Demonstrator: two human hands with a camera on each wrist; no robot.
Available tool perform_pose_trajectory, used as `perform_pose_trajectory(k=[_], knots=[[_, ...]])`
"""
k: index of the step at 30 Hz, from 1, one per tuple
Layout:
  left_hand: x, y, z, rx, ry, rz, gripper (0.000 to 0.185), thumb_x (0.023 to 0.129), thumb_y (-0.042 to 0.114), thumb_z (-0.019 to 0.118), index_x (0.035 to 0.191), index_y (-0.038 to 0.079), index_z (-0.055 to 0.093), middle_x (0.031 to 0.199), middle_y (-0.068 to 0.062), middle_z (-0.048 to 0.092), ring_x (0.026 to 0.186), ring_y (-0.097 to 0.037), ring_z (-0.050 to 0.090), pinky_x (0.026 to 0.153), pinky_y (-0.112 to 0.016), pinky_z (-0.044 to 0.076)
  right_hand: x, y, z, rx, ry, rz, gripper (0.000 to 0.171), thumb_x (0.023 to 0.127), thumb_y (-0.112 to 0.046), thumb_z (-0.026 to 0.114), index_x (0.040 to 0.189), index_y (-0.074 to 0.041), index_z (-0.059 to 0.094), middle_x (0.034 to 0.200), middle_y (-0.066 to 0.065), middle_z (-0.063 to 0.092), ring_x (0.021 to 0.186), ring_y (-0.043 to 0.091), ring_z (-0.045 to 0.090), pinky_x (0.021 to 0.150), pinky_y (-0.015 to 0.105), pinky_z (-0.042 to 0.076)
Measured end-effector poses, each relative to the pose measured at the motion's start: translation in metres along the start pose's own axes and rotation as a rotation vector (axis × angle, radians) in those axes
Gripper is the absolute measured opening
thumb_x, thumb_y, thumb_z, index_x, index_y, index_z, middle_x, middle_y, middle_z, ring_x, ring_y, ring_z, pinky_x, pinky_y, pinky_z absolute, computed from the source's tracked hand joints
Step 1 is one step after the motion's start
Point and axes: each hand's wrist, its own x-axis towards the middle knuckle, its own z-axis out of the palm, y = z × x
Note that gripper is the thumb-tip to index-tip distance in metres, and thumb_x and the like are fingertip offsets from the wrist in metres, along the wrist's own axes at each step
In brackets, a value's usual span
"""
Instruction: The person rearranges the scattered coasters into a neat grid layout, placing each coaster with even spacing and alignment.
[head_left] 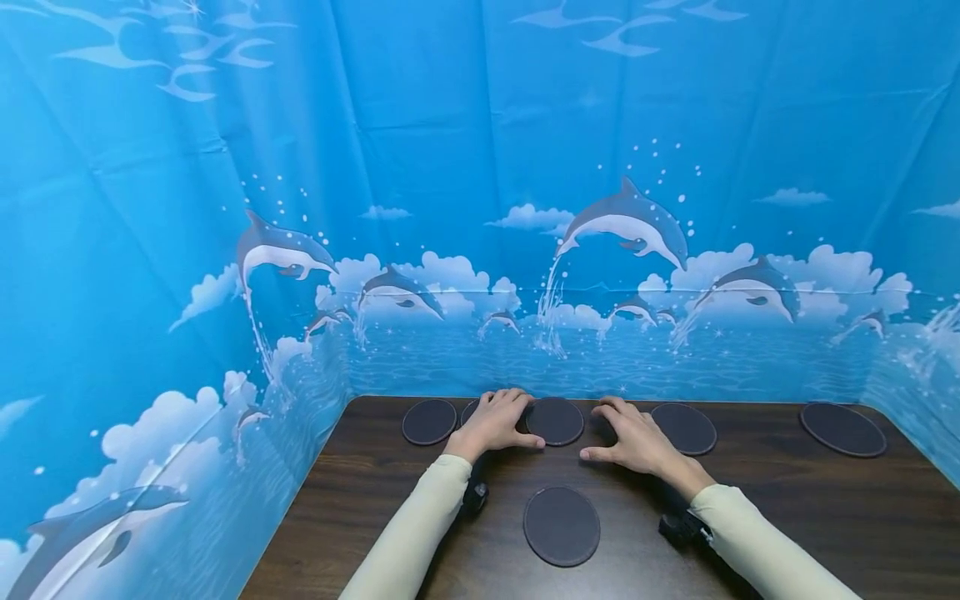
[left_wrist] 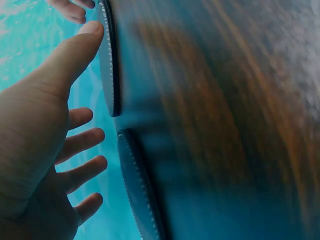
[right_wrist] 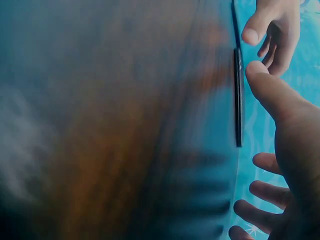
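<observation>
Several dark round coasters lie on a dark wooden table [head_left: 787,508]. My left hand [head_left: 501,421] rests with fingers spread just left of the middle coaster [head_left: 557,421], its thumb reaching toward that coaster's rim. It partly covers another coaster [head_left: 469,410]. My right hand [head_left: 633,437] lies spread just right of the same coaster, its thumb pointing at it. Neither hand grips anything. In the left wrist view my thumb [left_wrist: 70,55] sits by the coaster's edge [left_wrist: 111,65]. In the right wrist view my thumb [right_wrist: 270,85] is close to the coaster's edge [right_wrist: 238,95].
More coasters lie at the back left [head_left: 429,421], right of my right hand [head_left: 684,427], far right [head_left: 843,429] and near the front [head_left: 561,525]. A blue dolphin-print curtain [head_left: 480,208] walls the table at back and sides.
</observation>
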Motion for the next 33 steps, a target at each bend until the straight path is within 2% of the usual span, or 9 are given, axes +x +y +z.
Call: perform_pose_trajectory(k=[4,11,15,20,25,33], knots=[[0.005,0.001,0.001,-0.015,0.006,-0.007,0.087,0.084,0.075,0.064,0.152,0.022,0.048,0.152,-0.002,0.046,0.138,-0.027,0.041,0.11,-0.055,0.031,0.005,0.007,-0.003,-0.023,-0.014,-0.007,0.089,0.08,-0.067,0.076,0.141,-0.005,0.058,0.148,0.022,0.044,0.135,0.046,0.041,0.099,0.073,0.033],[0.013,-0.001,-0.004,-0.03,0.041,-0.003,0.088,0.084,0.071,0.068,0.153,0.021,0.047,0.153,-0.003,0.045,0.138,-0.028,0.041,0.11,-0.058,0.03,0.004,0.015,-0.016,-0.047,-0.009,-0.008,0.089,0.081,-0.063,0.078,0.144,-0.004,0.056,0.149,0.024,0.043,0.135,0.049,0.039,0.099,0.073,0.032],[0.015,-0.003,-0.006,-0.013,0.021,-0.029,0.095,0.083,0.073,0.068,0.157,0.021,0.041,0.156,-0.004,0.042,0.14,-0.029,0.04,0.111,-0.057,0.029,0.007,0.016,-0.017,-0.045,-0.022,-0.008,0.088,0.083,-0.062,0.078,0.144,-0.003,0.055,0.148,0.025,0.043,0.137,0.05,0.036,0.102,0.073,0.03],[0.013,0.0,-0.006,0.005,-0.009,-0.042,0.097,0.079,0.075,0.069,0.155,0.02,0.044,0.153,-0.003,0.045,0.137,-0.029,0.043,0.109,-0.055,0.033,0.01,0.013,-0.013,-0.05,-0.038,-0.009,0.09,0.083,-0.062,0.077,0.146,-0.004,0.054,0.146,0.027,0.043,0.136,0.051,0.037,0.102,0.073,0.03],[0.011,0.004,0.001,0.029,-0.049,-0.064,0.099,0.077,0.078,0.069,0.154,0.019,0.046,0.15,-0.003,0.047,0.134,-0.027,0.046,0.107,-0.054,0.034,0.009,0.011,-0.006,-0.08,-0.07,-0.014,0.092,0.083,-0.067,0.074,0.149,-0.006,0.052,0.142,0.027,0.045,0.128,0.048,0.042,0.1,0.072,0.032],[0.014,0.009,0.005,0.059,-0.05,-0.086,0.096,0.077,0.08,0.067,0.146,0.015,0.055,0.143,-0.006,0.049,0.128,-0.027,0.049,0.105,-0.054,0.036,0.013,0.012,-0.002,-0.096,-0.049,-0.009,0.09,0.083,-0.068,0.073,0.148,-0.009,0.054,0.128,0.018,0.049,0.112,0.038,0.046,0.092,0.066,0.037]])
